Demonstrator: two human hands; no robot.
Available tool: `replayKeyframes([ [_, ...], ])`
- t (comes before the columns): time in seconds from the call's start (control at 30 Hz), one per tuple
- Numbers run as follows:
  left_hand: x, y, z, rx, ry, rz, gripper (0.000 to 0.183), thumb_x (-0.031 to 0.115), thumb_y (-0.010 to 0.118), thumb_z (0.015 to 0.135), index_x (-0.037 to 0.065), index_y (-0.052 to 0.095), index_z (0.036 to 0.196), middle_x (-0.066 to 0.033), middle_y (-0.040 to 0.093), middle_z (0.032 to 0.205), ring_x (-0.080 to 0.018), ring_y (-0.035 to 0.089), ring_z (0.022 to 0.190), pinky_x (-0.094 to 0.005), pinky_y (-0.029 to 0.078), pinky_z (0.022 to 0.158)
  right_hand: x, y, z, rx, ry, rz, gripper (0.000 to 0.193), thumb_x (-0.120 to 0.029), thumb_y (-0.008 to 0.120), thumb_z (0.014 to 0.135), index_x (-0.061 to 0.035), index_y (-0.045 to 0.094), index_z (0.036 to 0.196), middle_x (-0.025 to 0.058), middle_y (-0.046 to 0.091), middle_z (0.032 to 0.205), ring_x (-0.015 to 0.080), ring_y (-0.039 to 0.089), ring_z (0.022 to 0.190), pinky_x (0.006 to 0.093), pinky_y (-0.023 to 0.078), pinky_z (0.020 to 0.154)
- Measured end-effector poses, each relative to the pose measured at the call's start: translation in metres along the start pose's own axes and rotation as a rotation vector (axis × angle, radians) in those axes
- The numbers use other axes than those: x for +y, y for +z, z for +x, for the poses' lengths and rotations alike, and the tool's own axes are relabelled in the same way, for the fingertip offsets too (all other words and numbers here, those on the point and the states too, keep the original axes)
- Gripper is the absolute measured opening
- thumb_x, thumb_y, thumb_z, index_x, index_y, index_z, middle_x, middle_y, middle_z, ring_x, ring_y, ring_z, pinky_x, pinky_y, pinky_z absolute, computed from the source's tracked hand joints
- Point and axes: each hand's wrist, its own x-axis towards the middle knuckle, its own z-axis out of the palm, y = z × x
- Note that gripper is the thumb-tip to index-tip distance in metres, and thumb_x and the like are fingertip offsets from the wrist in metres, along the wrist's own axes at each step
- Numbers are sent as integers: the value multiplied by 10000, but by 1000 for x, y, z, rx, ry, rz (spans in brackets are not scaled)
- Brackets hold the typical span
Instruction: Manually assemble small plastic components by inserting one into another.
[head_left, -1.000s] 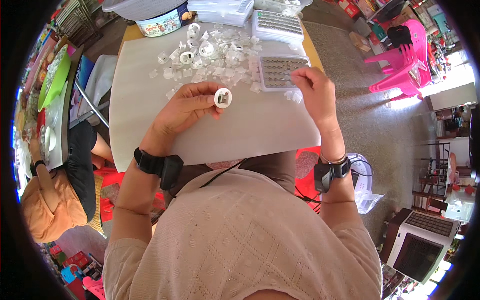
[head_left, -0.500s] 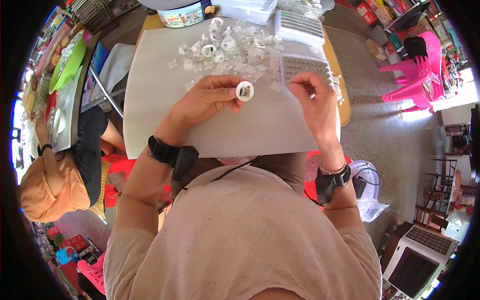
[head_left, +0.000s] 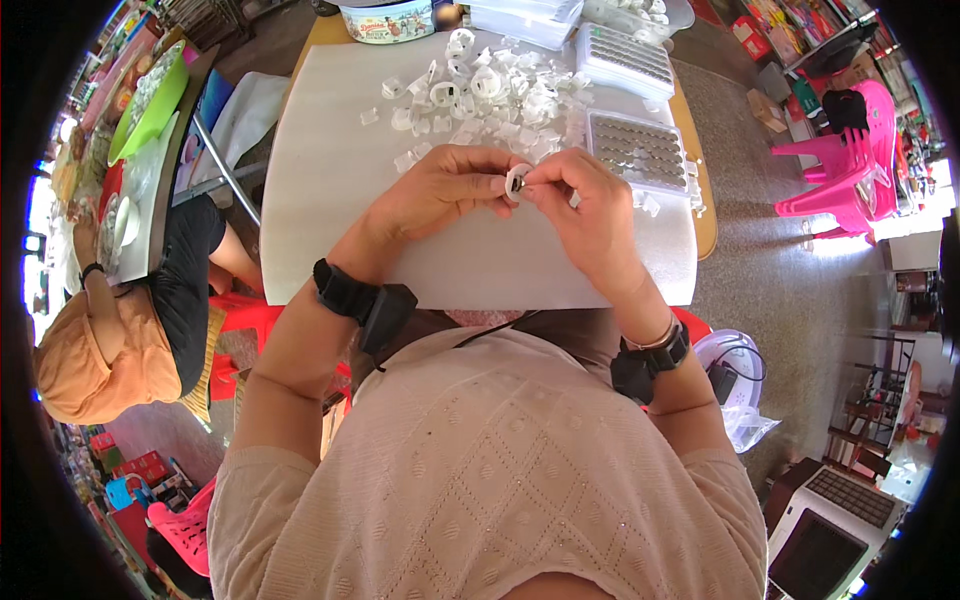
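My left hand (head_left: 432, 198) pinches a round white plastic part (head_left: 514, 186) between thumb and fingers above the near half of the white tabletop. The part is turned partly edge-on, and something dark shows at its centre. At its right side my right hand (head_left: 588, 212) is closed, thumb and fingertips pressed together against the middle of the part. Whatever those fingers pinch is too small to make out. Just beyond both hands lies a loose pile of white and clear plastic pieces (head_left: 490, 88). A shallow tray (head_left: 640, 140) with rows of small metallic pieces sits beyond my right hand.
Another filled tray (head_left: 625, 62) stands behind the first, beside clear plastic boxes (head_left: 525, 22). A round printed tin (head_left: 390, 22) is at the far edge. To the left, a person in orange (head_left: 120, 345) sits at another table with a green basin (head_left: 150, 105). Pink chairs (head_left: 850, 150) stand right.
My right hand has moved left from the tray to the white part, fingers now against its centre. The part has turned from face-up to nearly edge-on. The view has shifted slightly.
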Motion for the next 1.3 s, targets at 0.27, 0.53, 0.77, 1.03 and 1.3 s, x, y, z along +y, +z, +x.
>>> replayKeyframes([
  [0.27,-5,-4,3,-15,-16,162,298,112,589,899,-30,576,1160,-61,616,959,-140,614,821,-264,489,761,2,-6,3,-170,322,195,180,-3,705,723,-20,657,896,49,589,772,117,549,620,251,450,574],
  [0.53,-5,-5,3,32,-66,190,387,189,650,860,-17,557,1174,-61,605,1017,-123,596,833,-264,507,753,6,-2,-3,-131,152,122,244,54,682,717,-25,678,947,62,598,845,144,583,659,263,470,599],
  [0.77,-3,-7,2,-37,-83,72,310,109,593,890,-27,549,1165,-65,588,1040,-144,588,869,-270,486,773,8,-3,-2,-205,236,201,184,92,643,754,4,657,916,46,629,878,120,626,812,236,499,715],
  [1.03,1,-6,3,-89,-112,78,293,117,599,885,-16,567,1144,-50,599,1013,-133,578,902,-271,493,773,8,-7,1,-279,148,106,157,40,654,776,-13,647,924,40,635,845,126,611,788,254,480,703],
  [1.3,-3,-8,4,28,-113,-80,319,111,580,898,-38,524,1174,-70,606,1013,-136,606,852,-266,504,775,1,-2,5,-65,131,144,227,1,667,754,-29,622,974,115,592,888,223,606,714,297,494,636],
])
